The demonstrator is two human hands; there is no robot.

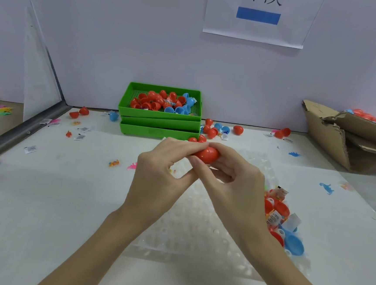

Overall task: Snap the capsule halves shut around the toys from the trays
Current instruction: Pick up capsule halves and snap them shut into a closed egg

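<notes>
We pinch the capsule (206, 155) with both hands, left (161, 172) at 9 o'clock, right (231, 180) at 3; uneven squeezing could misalign halves, popping it loose.

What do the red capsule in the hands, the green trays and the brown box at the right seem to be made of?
Red capsule: likely smooth, glossy plastic, since a soft highlight shows on its rounded shell.
Green trays: probably moulded rigid plastic, with even colour, straight walls and a perforated floor in the top tray.
Brown box: corrugated cardboard, matte, with torn, creased flaps.
</notes>
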